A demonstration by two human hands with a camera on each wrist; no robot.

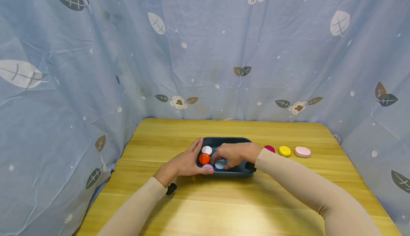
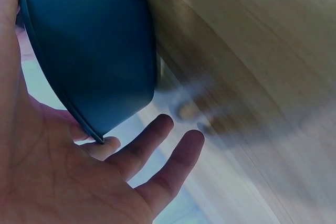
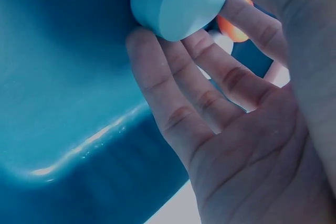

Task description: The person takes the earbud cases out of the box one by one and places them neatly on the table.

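A dark blue rectangular tray [image 1: 227,175] stands on the wooden table. My left hand [image 1: 184,163] holds its left end, thumb along the near rim and fingers at the far side. In the left wrist view, two fingers [image 2: 181,156] stick out free of the tray's corner. Inside the tray, my right hand [image 1: 233,154] pinches a light blue rounded piece [image 1: 220,164], seen closer in the right wrist view [image 3: 184,6]. To its left, a white round piece [image 1: 206,150], an orange-red one [image 1: 204,158] and a purple one [image 1: 208,166] lie in a column at the left end.
To the right of the tray, a dark pink round piece [image 1: 269,148], a yellow one [image 1: 284,151] and a pale pink oval one [image 1: 302,152] lie in a row on the table [image 1: 224,207]. A blue patterned curtain [image 1: 205,51] hangs behind and at both sides.
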